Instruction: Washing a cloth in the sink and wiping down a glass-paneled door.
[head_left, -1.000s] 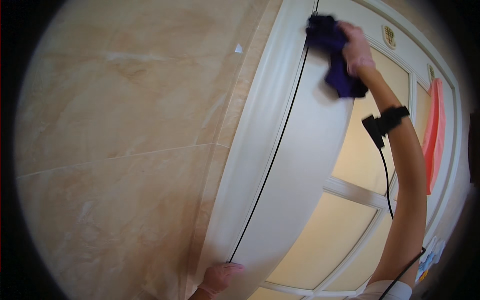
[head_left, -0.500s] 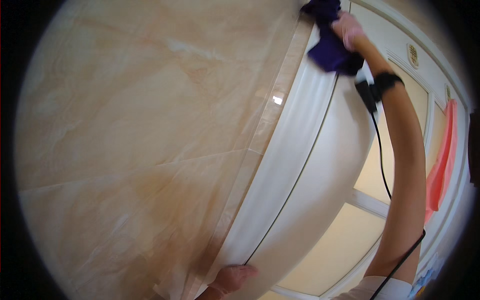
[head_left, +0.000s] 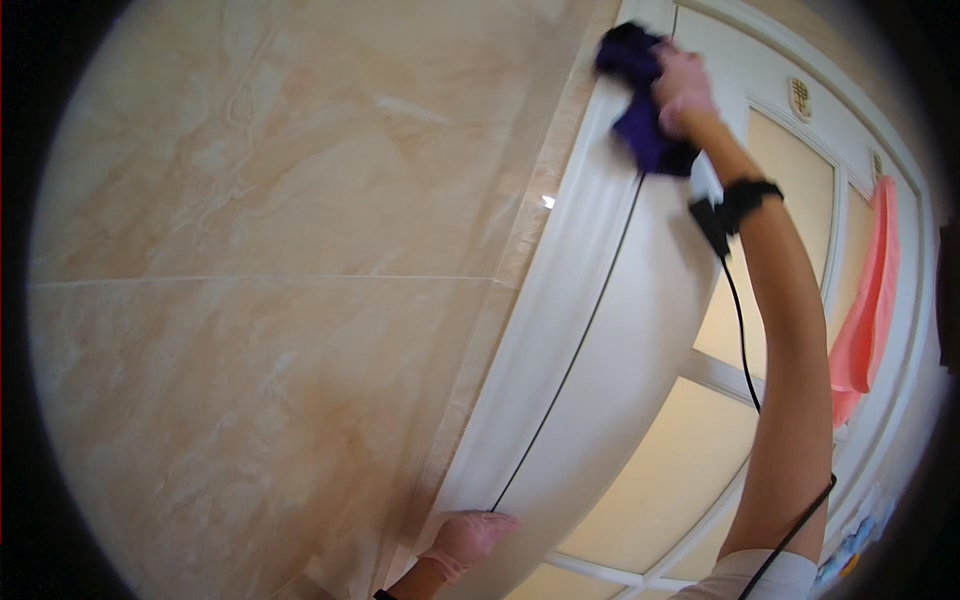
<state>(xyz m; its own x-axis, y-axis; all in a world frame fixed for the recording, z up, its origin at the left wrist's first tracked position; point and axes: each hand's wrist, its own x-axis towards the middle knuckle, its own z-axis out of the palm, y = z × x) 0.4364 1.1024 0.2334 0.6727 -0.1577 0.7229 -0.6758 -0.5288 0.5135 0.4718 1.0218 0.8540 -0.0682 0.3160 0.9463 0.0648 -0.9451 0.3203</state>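
High up, my right hand (head_left: 684, 90), in a thin pink glove, grips a dark purple cloth (head_left: 648, 130). The cloth lies against the white door frame (head_left: 540, 290) and hangs over the upper edge of the white door (head_left: 610, 370); motion blurs it a little. Low in the picture, my left hand (head_left: 470, 540), also in a pink glove, rests with its fingers laid flat across the gap between frame and door. Nothing shows in it. A black strap with a small device (head_left: 735, 210) sits on my right wrist.
Beige marbled wall tiles (head_left: 280, 180) fill the left side. The door has frosted panels (head_left: 650, 480). A coral towel (head_left: 868, 310) hangs at the right. From the wrist device a black cable (head_left: 742, 325) runs down along my right arm.
My right hand and the cloth have come slightly down along the frame. The whole view has shifted, with the tile seam appearing higher. My left hand stays low at the door gap.
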